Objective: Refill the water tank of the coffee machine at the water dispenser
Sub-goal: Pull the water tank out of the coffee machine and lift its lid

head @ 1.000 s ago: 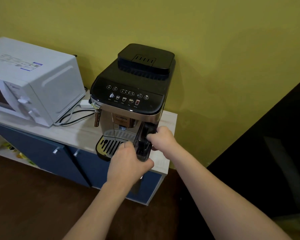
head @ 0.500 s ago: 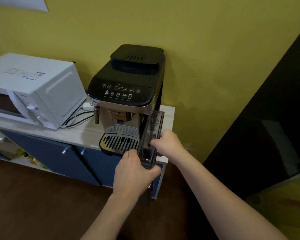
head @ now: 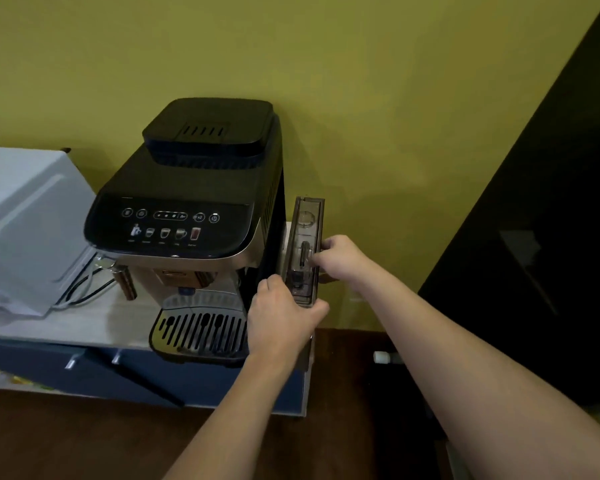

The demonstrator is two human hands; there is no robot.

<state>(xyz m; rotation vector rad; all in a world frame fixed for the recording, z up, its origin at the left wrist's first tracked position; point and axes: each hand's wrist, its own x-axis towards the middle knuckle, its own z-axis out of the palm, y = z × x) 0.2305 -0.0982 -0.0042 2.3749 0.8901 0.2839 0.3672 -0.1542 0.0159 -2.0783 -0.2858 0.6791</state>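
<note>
Head view, looking down at a wooden surface set against a yellow-green wall. At far left sits a white microwave, with cables trailing beside it. Next to it stands the black coffee machine, its lit button panel facing the viewer and a slotted drip tray at its foot.

Just right of the machine, the narrow smoke-tinted water tank is upright and seems drawn clear of its slot on the machine's right side, standing over the surface's right end. The left hand holds the tank's near lower end, thumb curled round the front edge. The right hand grips the tank's right side, fingers curled onto its top by the handle.

No water level can be made out through the dark plastic, and no water dispenser is in view. At far right a dark panel rises from the brown floor, where a small white object lies.

To lift the tank away well, it should probably be kept level and upright, with one hand supporting underneath and the other steadying the top, so any leftover water stays in. Moving it straight away from the machine would likely avoid knocking the housing.
</note>
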